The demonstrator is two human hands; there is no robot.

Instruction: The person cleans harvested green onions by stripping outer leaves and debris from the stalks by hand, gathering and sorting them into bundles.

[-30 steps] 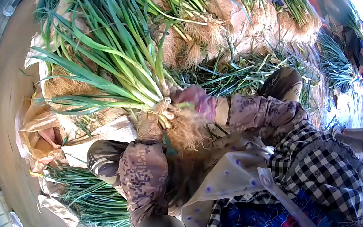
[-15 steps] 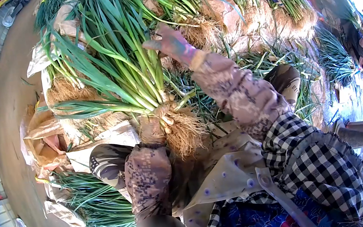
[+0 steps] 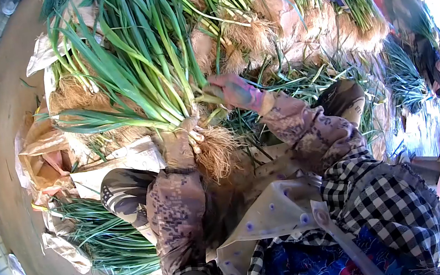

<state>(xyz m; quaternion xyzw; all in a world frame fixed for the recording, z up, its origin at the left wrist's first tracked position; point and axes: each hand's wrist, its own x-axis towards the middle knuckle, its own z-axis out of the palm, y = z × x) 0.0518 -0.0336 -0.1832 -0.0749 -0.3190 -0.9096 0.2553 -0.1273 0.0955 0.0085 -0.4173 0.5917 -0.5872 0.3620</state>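
At left, crumpled brown wrapping lies beside a rooted bundle, with a heap of green leaves below it, near the person's camouflage-clad left knee. Just right of the knee, the left hand closes around the pale base of a bunch of long green stalks, its fingers partly hidden beneath. The bunch sits in front of the person, leaves fanning up and away, tangled roots hanging toward a spotted plastic apron. A loosened left-hand hold could let thin stalks slide out of the bunch, and a hard tug on one outer stalk could drag its neighbours along or snap it.

Beside the bunch's right edge, the right hand has its fingers curled in close at the outer stalks; whether they pinch one cannot be told. Farther right, loose leaves litter the ground before the right knee; stalks dropped there could be lost among them. Beyond, more root-ended bundles lie in a row.
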